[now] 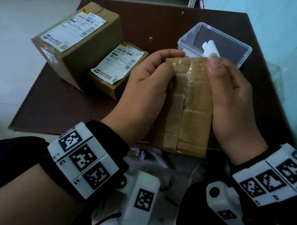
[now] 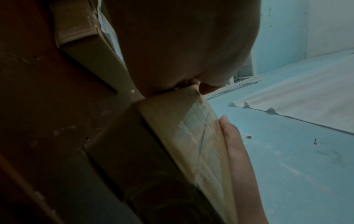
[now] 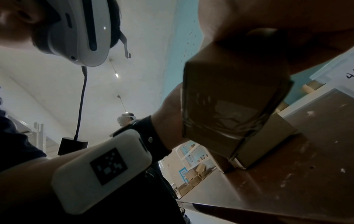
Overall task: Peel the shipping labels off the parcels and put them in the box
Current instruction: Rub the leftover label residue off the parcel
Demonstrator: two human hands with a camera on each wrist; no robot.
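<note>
I hold a small brown parcel [image 1: 189, 107] wrapped in clear tape over the near edge of the table [image 1: 171, 26]. My left hand [image 1: 146, 86] grips its left side, fingers curled over the top corner. My right hand [image 1: 231, 99] grips its right side, thumb lying along the edge. No label shows on its visible faces. The left wrist view shows the parcel [image 2: 191, 136] edge-on. A large parcel [image 1: 81, 51] and a smaller parcel [image 1: 120, 82] stand at the back left, each bearing a white label [image 1: 75, 31]. A clear plastic box [image 1: 244, 53] at the right holds rolled white labels [image 1: 209, 48].
The dark brown table ends just under my hands; crumpled plastic and paper [image 1: 149, 160] lie on the floor below. A blue wall [image 1: 271, 15] rises close behind the plastic box. In the right wrist view another person [image 3: 126, 119] stands far off.
</note>
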